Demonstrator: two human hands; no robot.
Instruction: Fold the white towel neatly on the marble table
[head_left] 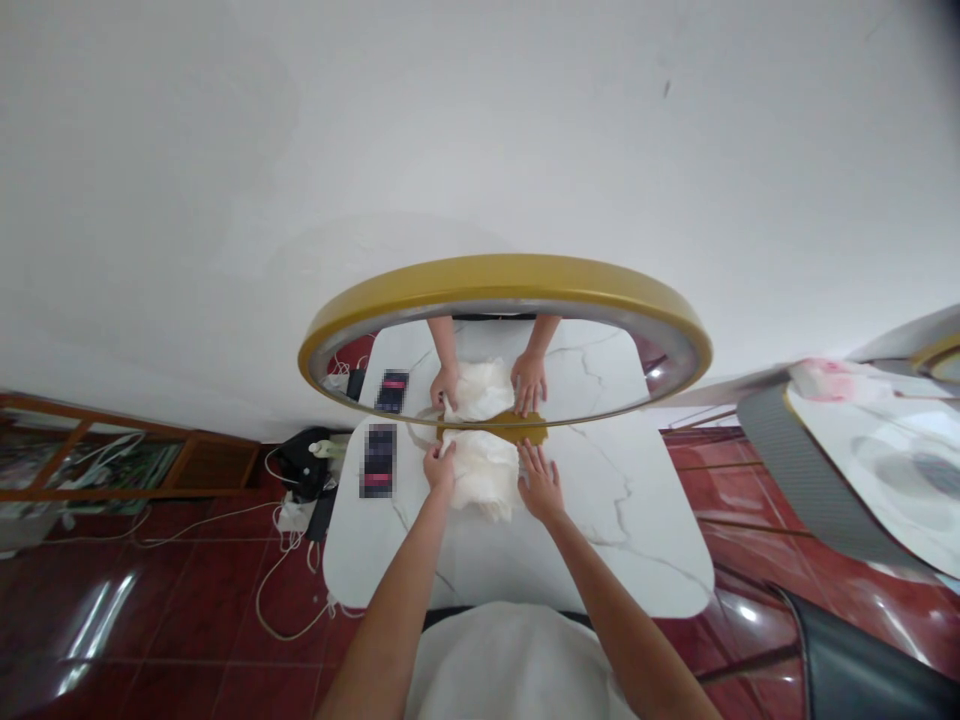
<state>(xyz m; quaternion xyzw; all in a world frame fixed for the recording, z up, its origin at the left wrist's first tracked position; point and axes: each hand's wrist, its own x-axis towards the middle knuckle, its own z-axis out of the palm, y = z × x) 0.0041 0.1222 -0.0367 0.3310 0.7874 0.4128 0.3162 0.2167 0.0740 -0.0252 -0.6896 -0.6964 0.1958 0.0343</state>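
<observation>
A crumpled white cloth (481,470) lies on a white marble-patterned table (600,520), up against the base of a round gold-framed mirror (504,283). My left hand (439,467) pinches the cloth's left edge, fingers closed on the fabric. My right hand (539,482) rests flat with fingers stretched out, pressing on the table at the cloth's right edge. The mirror reflects both hands and the cloth.
A blurred dark phone-like object (379,460) lies on the table left of the cloth. Cables and a black charger (304,470) sit on the red tiled floor at left. A dark chair (862,660) and another mirror (877,450) stand at right.
</observation>
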